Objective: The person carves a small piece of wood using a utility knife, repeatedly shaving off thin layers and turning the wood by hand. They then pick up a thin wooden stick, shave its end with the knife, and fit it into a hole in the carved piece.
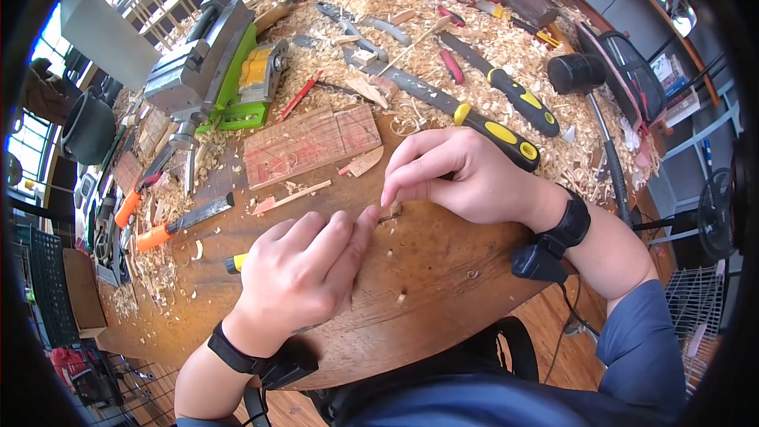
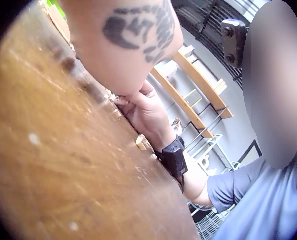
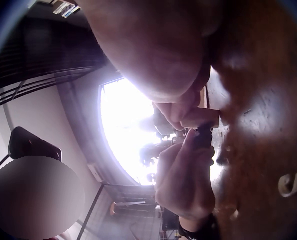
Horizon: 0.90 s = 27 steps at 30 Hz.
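Note:
Over the front of the workbench (image 1: 443,285), my two hands meet at the fingertips. My right hand (image 1: 466,174) comes in from the right and pinches a small piece of wood (image 3: 201,118) between thumb and fingers. Curled fingers of my left hand (image 1: 304,269) meet it from the other side, its thumb tip right at the wood in the right wrist view. Most of the piece is hidden by fingers in the head view. Beyond the left knuckles pokes a yellow and black handle end (image 1: 236,262); the rest of it is covered by the hand.
Ahead lie a red-marked board (image 1: 312,146), a thin wood strip (image 1: 292,198) and a curved wood offcut (image 1: 364,163). An orange-handled chisel (image 1: 186,221) is at left near a vise (image 1: 194,71). Yellow-black saws (image 1: 498,138) and a mallet (image 1: 575,73) rest among wood shavings (image 1: 411,12).

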### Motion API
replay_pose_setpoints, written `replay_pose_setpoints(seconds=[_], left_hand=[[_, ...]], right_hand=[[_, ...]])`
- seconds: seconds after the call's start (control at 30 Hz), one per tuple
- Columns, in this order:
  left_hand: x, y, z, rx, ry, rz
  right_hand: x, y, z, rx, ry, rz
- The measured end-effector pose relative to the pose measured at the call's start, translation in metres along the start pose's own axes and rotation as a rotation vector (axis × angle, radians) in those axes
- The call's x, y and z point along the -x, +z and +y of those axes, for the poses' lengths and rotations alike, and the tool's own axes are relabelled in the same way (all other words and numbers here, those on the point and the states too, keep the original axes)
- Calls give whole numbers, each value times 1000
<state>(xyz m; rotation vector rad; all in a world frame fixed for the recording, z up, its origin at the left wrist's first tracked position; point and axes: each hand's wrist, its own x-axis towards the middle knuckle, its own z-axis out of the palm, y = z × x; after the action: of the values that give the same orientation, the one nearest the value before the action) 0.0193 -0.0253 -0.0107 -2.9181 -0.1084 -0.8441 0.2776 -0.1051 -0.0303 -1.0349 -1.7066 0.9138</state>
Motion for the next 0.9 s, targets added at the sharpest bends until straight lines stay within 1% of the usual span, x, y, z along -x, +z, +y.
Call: replay_pose_setpoints(seconds=[0.03, 0.1, 0.23, 0.33, 0.4, 0.5, 0.63, 0.7, 0.73, 0.8, 0.9], left_hand=[[0, 0, 1, 0, 1, 1], [1, -1, 3, -4, -5, -53], [1, -1, 2, 4, -8, -49], [0, -4, 0, 44, -15, -3], [-2, -7, 0, 7, -41, 70], [-1, -6, -2, 0, -33, 84], [0, -4, -2, 2, -28, 76], [0, -3, -2, 1, -22, 45], [0, -3, -1, 1, -22, 45], [-1, -3, -1, 17, -22, 28], [-1, -4, 0, 17, -14, 24]], right_hand=[[0, 0, -1, 1, 0, 1], [0, 2, -2, -17, 56, 49], [0, 3, -1, -53, 65, 69], [-1, 1, -2, -48, 82, 60], [0, 2, 1, -93, 49, 45], [0, 0, -1, -48, 33, 11], [0, 1, 0, -80, 40, 18], [0, 0, -3, 41, 34, 33], [0, -1, -3, 41, 34, 33], [1, 0, -3, 6, 75, 32], [1, 2, -4, 37, 107, 45]])
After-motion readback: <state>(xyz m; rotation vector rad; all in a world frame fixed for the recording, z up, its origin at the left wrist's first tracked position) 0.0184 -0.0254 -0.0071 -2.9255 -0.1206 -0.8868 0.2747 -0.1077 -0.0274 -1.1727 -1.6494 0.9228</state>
